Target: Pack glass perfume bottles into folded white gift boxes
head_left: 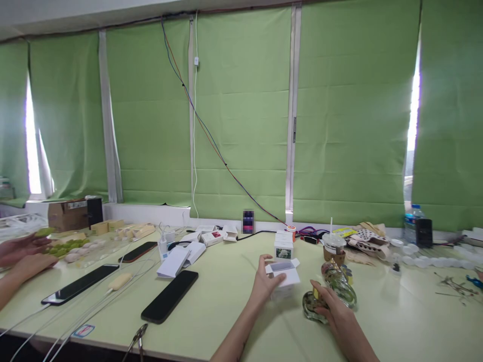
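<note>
Near the front middle of the table, my left hand point(265, 282) grips a small white box point(290, 276) by its left side, and the box's top flaps stand open. To its right, my right hand point(335, 311) has its fingers closed at a small clear glass piece with a gold-coloured top point(312, 307) low over the table. Just behind that hand lies a larger greenish clear glass piece point(341, 286). A white box with a flower picture point(284, 246) stands beyond my left hand. The undersides of both held things are partly hidden.
A lidded cup with a straw point(334, 246) stands behind the glass pieces. Left of me lie a black phone point(169, 296), white cartons point(181, 260), charging cables and pliers point(138, 339). Another person's hands point(28, 256) are at the far left, by green and pink items.
</note>
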A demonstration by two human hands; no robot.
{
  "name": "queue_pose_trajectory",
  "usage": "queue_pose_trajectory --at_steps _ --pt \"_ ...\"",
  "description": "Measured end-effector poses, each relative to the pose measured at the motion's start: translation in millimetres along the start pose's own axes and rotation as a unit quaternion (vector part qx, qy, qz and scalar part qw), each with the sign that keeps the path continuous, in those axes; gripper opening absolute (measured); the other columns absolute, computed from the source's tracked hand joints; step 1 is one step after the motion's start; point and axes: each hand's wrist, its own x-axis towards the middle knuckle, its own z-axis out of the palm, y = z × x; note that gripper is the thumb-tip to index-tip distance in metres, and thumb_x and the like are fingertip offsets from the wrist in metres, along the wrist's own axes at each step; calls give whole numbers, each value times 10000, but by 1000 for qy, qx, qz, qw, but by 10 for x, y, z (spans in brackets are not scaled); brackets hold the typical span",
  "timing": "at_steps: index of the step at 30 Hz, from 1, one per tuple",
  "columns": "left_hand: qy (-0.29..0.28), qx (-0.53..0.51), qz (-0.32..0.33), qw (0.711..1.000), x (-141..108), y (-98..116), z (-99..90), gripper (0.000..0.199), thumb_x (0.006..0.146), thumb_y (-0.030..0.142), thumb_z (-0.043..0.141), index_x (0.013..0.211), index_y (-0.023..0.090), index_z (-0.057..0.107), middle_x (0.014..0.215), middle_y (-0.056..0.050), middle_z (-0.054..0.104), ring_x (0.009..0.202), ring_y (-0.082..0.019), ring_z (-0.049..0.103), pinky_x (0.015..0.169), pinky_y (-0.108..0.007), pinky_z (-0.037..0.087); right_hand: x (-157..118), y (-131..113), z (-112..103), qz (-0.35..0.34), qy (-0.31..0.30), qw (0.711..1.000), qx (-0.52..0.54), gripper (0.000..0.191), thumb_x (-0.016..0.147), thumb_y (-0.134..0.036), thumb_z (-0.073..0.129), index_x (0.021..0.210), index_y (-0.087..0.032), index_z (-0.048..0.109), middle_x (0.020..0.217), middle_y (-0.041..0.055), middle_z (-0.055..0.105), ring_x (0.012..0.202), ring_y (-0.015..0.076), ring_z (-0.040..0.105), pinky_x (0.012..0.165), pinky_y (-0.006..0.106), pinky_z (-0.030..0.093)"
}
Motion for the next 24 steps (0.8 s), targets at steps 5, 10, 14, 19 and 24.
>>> queue_pose_trajectory --at_steps 5,10,14,19,24 --pt "-43 34 51 997 -179 -31 42 465 683 245 703 1045 235 411 837 11 633 737 -172 605 641 -241 446 53 -31 -204 31 48 998 7 460 888 -218 422 1338 -312 429 1193 54 621 1049 207 635 834 320 540" --pt "-137 2 49 989 -315 -43 124 451 672 224 718 1029 238 443 848 36 580 706 -137 577 598 -208 443 98 -133 -613 115 197 973 46 491 877 -400 472 1352 -294 409 1240 65 589 1013 253 643 896 432 512" --pt "-167 29 90 981 -409 -36 173 398 670 218 733 1002 226 513 980 0 574 906 -175 569 718 -230 471 79 -322 -673 122 263 951 105 539 847 -419 544 1351 -282 412 1204 80 599 964 249 651 866 449 531" --pt "-189 126 139 964 -489 44 165 313 688 333 758 919 200 592 932 -22 657 886 -198 594 775 -258 452 81 -514 -394 33 290 950 108 460 852 -297 581 1295 -268 462 1219 89 591 1050 249 612 861 438 542" --pt "-187 143 177 956 -502 88 172 313 686 382 756 880 183 613 873 -20 681 814 -189 600 761 -253 444 88 -566 -303 -67 229 971 33 404 885 -208 532 1275 -289 464 1171 71 599 1053 219 616 821 369 560"
